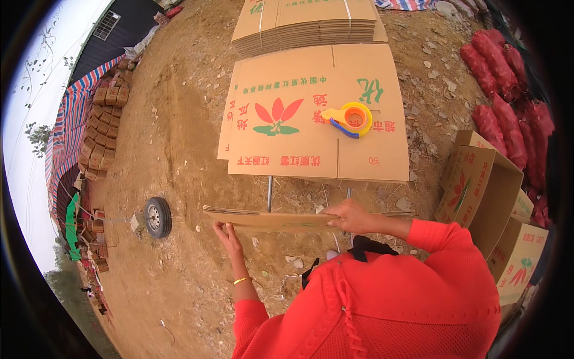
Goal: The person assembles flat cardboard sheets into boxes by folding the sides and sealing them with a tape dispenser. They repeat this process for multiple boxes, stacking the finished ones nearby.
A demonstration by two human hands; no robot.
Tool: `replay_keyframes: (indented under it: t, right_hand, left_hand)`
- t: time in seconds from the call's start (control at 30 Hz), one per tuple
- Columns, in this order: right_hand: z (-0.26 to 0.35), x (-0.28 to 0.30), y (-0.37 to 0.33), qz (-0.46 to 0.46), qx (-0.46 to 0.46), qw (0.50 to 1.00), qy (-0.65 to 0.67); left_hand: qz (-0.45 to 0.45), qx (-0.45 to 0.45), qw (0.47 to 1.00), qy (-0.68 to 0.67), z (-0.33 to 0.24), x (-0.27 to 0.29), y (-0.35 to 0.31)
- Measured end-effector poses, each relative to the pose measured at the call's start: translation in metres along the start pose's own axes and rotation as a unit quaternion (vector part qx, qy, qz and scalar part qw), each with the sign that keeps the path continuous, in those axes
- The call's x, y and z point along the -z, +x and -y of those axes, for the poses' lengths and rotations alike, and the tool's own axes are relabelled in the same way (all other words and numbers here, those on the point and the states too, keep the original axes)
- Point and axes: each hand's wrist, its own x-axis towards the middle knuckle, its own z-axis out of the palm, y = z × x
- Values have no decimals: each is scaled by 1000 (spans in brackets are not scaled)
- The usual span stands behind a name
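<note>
In front of me a flat-folded cardboard carton [272, 221] is held nearly edge-on, spanning both hands. My right hand [351, 216] is closed around its upper edge, right of the middle. At the carton's left end, my left hand [228, 238] holds the lower edge with its fingertips; a yellow bangle is on that wrist. Just beyond lies a stack of flat printed cartons [281, 143] with a red and green plant picture. On top of them rests a yellow and blue tape dispenser [345, 119] with an orange core.
A strapped bundle of flat cartons [305, 30] lies behind the stack. At right stand opened boxes [472, 185] and red mesh sacks [502, 125]. A wheel [157, 217] is on the dirt ground at left. Farther off, filled cartons [101, 137] are piled beside a striped tarp [66, 113].
</note>
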Motion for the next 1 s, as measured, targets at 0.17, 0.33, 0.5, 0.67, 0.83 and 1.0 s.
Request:
replay_keyframes:
  t: [0.17, 0.33, 0.5, 0.67, 0.83, 1.0]
  right_hand:
    - [2, -16, -34, 46, -94, 993, 49]
    - [-10, -34, -60, 56, -181, 976, 106]
    - [-40, -21, -98, 58, -220, 968, 103]
    - [-20, -17, -116, 18, -204, 979, 5]
    - [7, -17, -124, -21, -177, 982, -66]
    - [-13, -20, -165, -38, -260, 964, -46]
  left_hand:
    - [-44, 54, 996, -61, 19, 22, -65]
    - [-45, 121, 989, -67, 21, 31, -105]
    - [-60, 125, 990, -29, 32, 0, -160]
    - [-48, 146, 986, -61, 35, -13, -163]
    - [4, 23, 1000, -20, 32, -6, -138]
    - [49, -1, 998, -32, 27, -15, -159]
